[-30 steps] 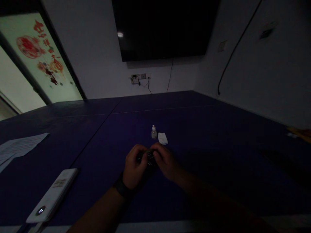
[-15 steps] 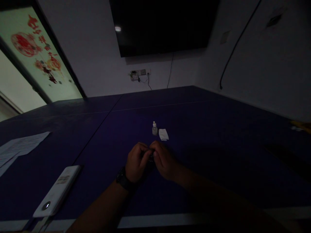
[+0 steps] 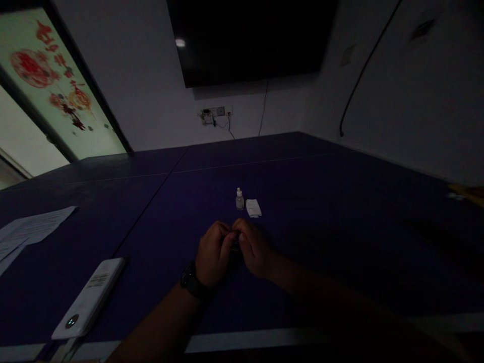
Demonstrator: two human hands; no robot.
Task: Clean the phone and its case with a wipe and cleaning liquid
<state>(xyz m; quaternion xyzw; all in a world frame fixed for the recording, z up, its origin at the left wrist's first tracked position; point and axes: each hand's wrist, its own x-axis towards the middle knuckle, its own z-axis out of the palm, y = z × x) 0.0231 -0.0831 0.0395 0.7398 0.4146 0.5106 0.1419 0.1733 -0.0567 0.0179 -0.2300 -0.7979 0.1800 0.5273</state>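
My left hand [image 3: 214, 252], with a dark watch [image 3: 192, 280] on its wrist, is closed around one side of a small dark object [image 3: 235, 244]. The fingers of my right hand [image 3: 255, 249] curl round the other side, thumbs near each other. The object's kind is hidden by the fingers and the dim light. Just beyond my hands a small clear bottle [image 3: 239, 202] with a white dropper top stands upright. Beside it on the right lies a folded white cloth or tissue [image 3: 253, 208].
A white power bank [image 3: 88, 300] with a cable lies on the purple-blue table [image 3: 159, 282] at front left. Printed papers [image 3: 34, 227] lie at far left. A yellow item [image 3: 469, 193] is at the right edge. A dark screen [image 3: 249, 40] hangs on the wall.
The view has shifted very slightly. Both hands stay together on the small dark object, with hardly any visible movement; bottle and white cloth stand as before.
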